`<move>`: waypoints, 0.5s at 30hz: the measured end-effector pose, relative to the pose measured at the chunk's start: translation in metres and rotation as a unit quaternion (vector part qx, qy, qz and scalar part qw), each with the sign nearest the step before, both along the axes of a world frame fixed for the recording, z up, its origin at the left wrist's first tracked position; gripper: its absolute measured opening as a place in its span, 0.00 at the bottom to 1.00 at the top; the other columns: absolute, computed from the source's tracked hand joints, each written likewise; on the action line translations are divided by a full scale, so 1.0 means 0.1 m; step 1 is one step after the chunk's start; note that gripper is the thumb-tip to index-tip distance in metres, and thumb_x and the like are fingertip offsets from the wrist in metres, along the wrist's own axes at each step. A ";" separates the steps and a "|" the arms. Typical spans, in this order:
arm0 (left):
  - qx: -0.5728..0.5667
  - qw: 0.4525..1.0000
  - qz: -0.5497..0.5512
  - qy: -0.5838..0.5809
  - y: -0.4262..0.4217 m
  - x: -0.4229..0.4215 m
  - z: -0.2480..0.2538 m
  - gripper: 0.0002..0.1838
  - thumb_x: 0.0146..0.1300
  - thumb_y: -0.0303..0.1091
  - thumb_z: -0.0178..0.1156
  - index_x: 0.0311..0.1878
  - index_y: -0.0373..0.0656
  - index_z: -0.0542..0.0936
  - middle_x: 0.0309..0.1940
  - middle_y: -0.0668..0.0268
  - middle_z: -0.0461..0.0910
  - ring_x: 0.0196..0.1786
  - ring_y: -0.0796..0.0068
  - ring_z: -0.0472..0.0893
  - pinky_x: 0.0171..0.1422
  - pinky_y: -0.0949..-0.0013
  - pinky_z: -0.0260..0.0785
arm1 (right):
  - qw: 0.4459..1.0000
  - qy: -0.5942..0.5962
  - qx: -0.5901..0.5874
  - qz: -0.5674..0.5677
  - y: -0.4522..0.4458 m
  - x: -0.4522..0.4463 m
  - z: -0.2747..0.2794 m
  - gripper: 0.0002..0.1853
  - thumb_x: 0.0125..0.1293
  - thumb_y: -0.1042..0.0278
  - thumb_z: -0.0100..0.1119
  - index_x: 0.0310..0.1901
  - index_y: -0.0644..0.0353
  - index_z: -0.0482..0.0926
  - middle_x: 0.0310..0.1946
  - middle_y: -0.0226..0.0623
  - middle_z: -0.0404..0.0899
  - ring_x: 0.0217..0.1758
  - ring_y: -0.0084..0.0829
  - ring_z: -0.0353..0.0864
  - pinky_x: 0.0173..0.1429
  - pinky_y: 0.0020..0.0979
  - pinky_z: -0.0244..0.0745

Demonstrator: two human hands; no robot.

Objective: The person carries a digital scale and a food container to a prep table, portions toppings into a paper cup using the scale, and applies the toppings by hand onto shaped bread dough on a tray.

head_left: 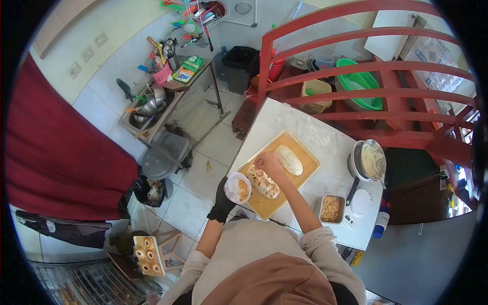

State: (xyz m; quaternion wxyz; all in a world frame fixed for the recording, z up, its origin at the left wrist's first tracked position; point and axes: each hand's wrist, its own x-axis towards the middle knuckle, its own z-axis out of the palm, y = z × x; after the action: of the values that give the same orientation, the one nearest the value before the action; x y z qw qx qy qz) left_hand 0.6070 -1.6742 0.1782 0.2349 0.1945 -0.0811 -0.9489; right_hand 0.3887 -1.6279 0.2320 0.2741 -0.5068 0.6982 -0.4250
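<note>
Right fingers: curled downward at the centre of the frame, over the upper end of an oblong pale bread roll with brown crumb topping; we cannot tell how far apart the tips are, or whether our bare right hand pinches anything.
Left fingers: in a black glove, closed around the side of a white fluted paper cup with golden crumbs inside; our left hand holds it just left of the topped roll.
Topped roll: lying on the left part of a rectangular yellow-tan tray, mid-frame.
Second roll: a smooth, cream-white oblong roll lies up and right of it, on the same tray.
Table: we have the tray on a white-topped table, centre to right of the frame.
Crumb tin: a square metal tin of brown crumbs, lower right of the tray.
Cream bowl: a round metal bowl of pale cream, at the right.
</note>
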 end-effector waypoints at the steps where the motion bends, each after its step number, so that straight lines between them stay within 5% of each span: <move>1: -0.072 0.997 0.004 -0.021 0.00 0.01 -0.02 0.22 0.66 0.46 0.41 0.55 0.41 0.67 0.51 0.58 0.71 0.55 0.61 0.71 0.60 0.51 0.63 | 1.000 0.013 0.013 0.005 -0.02 -0.01 -0.01 0.08 0.39 0.80 0.63 0.27 0.67 0.81 0.23 0.45 0.80 0.27 0.34 0.81 0.34 0.29 0.77; 2: -0.143 0.989 0.008 -0.042 0.01 0.02 -0.03 0.24 0.65 0.48 0.40 0.56 0.41 0.67 0.53 0.58 0.71 0.56 0.60 0.70 0.61 0.49 0.61 | 0.999 0.027 0.025 0.011 -0.04 -0.01 -0.02 0.09 0.39 0.80 0.64 0.27 0.67 0.81 0.23 0.45 0.80 0.28 0.34 0.82 0.34 0.29 0.77; 6: -0.111 0.993 0.012 -0.022 -0.02 0.03 -0.22 0.24 0.66 0.48 0.38 0.56 0.41 0.67 0.53 0.58 0.70 0.57 0.58 0.69 0.61 0.46 0.61 | 1.000 0.015 0.005 0.015 -0.09 -0.05 -0.06 0.08 0.39 0.79 0.62 0.27 0.66 0.81 0.23 0.45 0.80 0.27 0.35 0.82 0.33 0.30 0.77; 8: -0.288 0.953 0.004 -0.093 -0.03 0.05 -0.31 0.24 0.66 0.49 0.38 0.56 0.41 0.67 0.54 0.58 0.70 0.57 0.59 0.69 0.61 0.46 0.61 | 0.999 0.037 0.012 0.013 -0.13 -0.06 -0.07 0.07 0.40 0.79 0.60 0.26 0.66 0.81 0.22 0.45 0.79 0.26 0.36 0.81 0.32 0.30 0.76; 11: -0.337 0.933 -0.005 -0.129 -0.03 0.06 -0.33 0.25 0.66 0.48 0.39 0.57 0.40 0.66 0.54 0.57 0.70 0.57 0.59 0.69 0.61 0.46 0.61 | 0.996 0.080 0.020 0.020 -0.18 -0.07 -0.07 0.06 0.39 0.79 0.58 0.23 0.65 0.81 0.20 0.45 0.79 0.24 0.37 0.80 0.32 0.31 0.76; 15: -0.287 0.955 0.002 -0.074 -0.06 0.08 -0.36 0.25 0.65 0.48 0.40 0.58 0.40 0.66 0.54 0.57 0.70 0.57 0.58 0.69 0.61 0.45 0.61 | 0.995 0.082 -0.014 0.051 -0.22 -0.15 -0.14 0.05 0.37 0.79 0.58 0.21 0.65 0.80 0.19 0.46 0.78 0.23 0.38 0.80 0.31 0.31 0.76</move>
State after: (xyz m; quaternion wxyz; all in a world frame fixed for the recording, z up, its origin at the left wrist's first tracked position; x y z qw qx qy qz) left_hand 0.6152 -1.6797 0.1420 0.2761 0.1891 -0.3670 -0.8680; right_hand 0.3740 -1.6496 0.2182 0.2305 -0.5786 0.6855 -0.3770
